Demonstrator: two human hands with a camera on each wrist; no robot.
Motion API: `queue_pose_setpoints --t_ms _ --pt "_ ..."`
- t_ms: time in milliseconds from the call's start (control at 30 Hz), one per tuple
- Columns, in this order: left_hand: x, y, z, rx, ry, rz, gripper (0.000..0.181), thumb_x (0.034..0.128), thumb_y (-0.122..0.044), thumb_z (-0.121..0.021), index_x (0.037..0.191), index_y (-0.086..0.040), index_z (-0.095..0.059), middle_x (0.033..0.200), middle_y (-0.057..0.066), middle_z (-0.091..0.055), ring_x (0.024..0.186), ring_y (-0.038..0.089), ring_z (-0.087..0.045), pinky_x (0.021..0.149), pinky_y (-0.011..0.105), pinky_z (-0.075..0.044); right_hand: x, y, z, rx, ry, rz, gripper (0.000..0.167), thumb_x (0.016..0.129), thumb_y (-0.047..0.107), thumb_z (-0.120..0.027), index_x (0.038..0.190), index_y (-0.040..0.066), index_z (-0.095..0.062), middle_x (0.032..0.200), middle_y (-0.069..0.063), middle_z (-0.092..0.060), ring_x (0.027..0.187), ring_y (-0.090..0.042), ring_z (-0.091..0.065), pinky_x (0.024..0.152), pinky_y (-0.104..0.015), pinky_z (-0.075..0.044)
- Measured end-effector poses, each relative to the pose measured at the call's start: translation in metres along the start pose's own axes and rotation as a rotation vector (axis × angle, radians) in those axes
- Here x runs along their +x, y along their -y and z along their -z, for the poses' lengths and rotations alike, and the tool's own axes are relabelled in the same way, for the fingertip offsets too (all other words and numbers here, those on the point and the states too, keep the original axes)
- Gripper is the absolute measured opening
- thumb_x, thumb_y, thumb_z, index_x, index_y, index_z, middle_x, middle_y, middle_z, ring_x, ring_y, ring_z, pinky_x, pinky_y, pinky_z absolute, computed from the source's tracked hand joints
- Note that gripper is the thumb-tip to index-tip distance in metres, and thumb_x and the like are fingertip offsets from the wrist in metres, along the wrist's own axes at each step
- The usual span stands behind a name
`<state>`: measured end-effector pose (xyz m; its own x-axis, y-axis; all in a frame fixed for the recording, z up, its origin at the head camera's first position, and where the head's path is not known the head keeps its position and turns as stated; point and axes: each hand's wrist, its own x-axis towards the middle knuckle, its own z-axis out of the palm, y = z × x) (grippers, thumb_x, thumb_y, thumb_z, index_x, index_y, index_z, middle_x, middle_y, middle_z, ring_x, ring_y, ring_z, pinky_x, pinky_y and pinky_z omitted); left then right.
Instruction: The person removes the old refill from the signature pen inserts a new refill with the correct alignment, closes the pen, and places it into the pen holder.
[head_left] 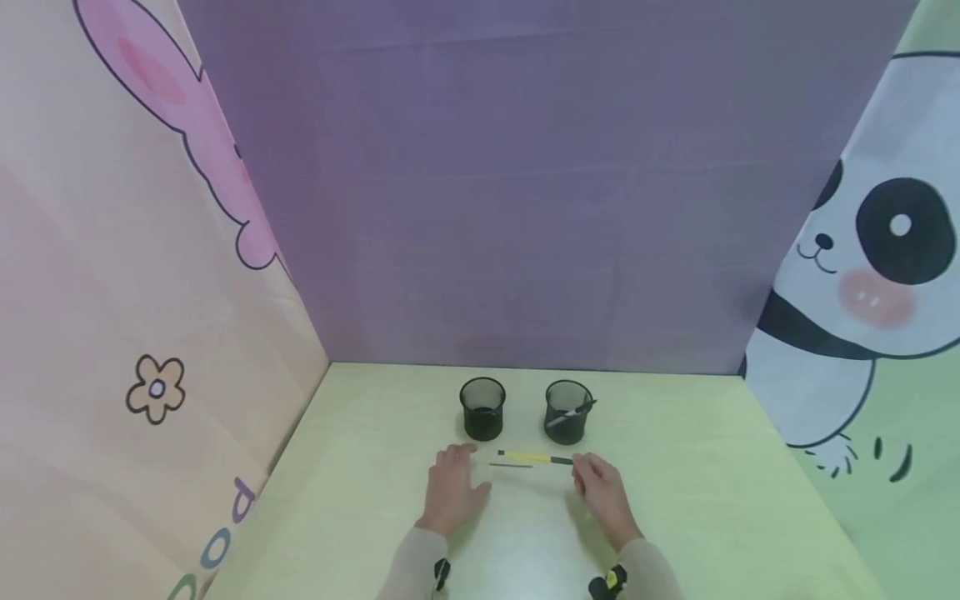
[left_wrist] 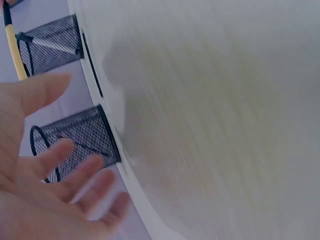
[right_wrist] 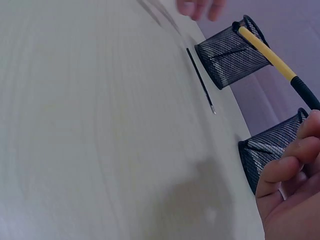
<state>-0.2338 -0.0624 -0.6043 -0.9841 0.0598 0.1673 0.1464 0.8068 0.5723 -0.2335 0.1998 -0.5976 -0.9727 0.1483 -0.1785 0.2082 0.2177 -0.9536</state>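
Observation:
A yellow pen with a black end [head_left: 531, 457] is pinched in my right hand [head_left: 602, 492] by that dark end. In the right wrist view, the pen's yellow barrel [right_wrist: 270, 52] points away from the fingers, raised above the table. My left hand [head_left: 453, 492] has its fingers spread and loosely bent, holding nothing. Between the two hands a thin dark pen refill [right_wrist: 201, 80] lies on the table, its tip pale. Behind it stand a left mesh cup [head_left: 483, 423] and a right mesh cup [head_left: 564, 429]. A black-and-silver pen [head_left: 573, 412] leans inside the right cup.
The pale wooden table [head_left: 337, 483] meets a purple cloth backdrop [head_left: 495, 183] just behind the cups. Printed cloths hang on both sides, a panda [head_left: 817, 400] on the right one. Through the left cup's mesh a dark thin line shows.

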Motion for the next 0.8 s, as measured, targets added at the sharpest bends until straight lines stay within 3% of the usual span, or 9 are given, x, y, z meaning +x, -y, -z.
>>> queue_pose_setpoints --t_ms 167,267,533,800 --pt "-0.003 0.008 0.002 0.047 0.120 0.116 0.089 0.0734 -0.039 -0.089 0.142 0.003 -0.051 0.155 0.028 -0.041 0.143 0.047 -0.038 0.116 0.063 -0.033 0.000 0.006 0.011 0.033 -0.005 0.062 0.035 0.108 0.031 -0.051 0.100 -0.002 -0.059 0.075 -0.001 -0.056 0.065 -0.017 -0.047 0.059 -0.028 -0.040" --pt "-0.004 0.010 0.001 0.065 0.175 0.156 0.102 0.0691 -0.047 -0.091 0.146 0.004 -0.047 0.161 0.029 -0.032 0.149 0.049 -0.030 0.120 0.063 -0.026 -0.001 0.011 0.017 0.032 -0.010 0.089 0.035 0.108 0.033 -0.052 0.102 0.000 -0.059 0.077 -0.001 -0.057 0.065 -0.016 -0.048 0.059 -0.028 -0.041" --pt "-0.006 0.007 0.008 0.090 0.210 0.137 0.107 0.0681 -0.051 -0.091 0.148 0.004 -0.045 0.162 0.028 -0.033 0.150 0.049 -0.029 0.120 0.064 -0.025 0.001 0.026 0.034 0.000 -0.080 0.113 0.032 0.107 0.041 -0.052 0.105 0.010 -0.061 0.086 0.000 -0.062 0.068 -0.015 -0.050 0.060 -0.028 -0.042" --pt "-0.007 0.011 0.006 0.089 0.209 0.137 0.108 0.0668 -0.052 -0.092 0.147 0.003 -0.046 0.162 0.027 -0.033 0.150 0.049 -0.028 0.117 0.073 -0.019 0.004 0.041 0.053 -0.051 -0.238 0.084 0.037 0.106 0.046 -0.051 0.109 0.011 -0.061 0.088 0.003 -0.064 0.072 -0.015 -0.051 0.062 -0.027 -0.043"
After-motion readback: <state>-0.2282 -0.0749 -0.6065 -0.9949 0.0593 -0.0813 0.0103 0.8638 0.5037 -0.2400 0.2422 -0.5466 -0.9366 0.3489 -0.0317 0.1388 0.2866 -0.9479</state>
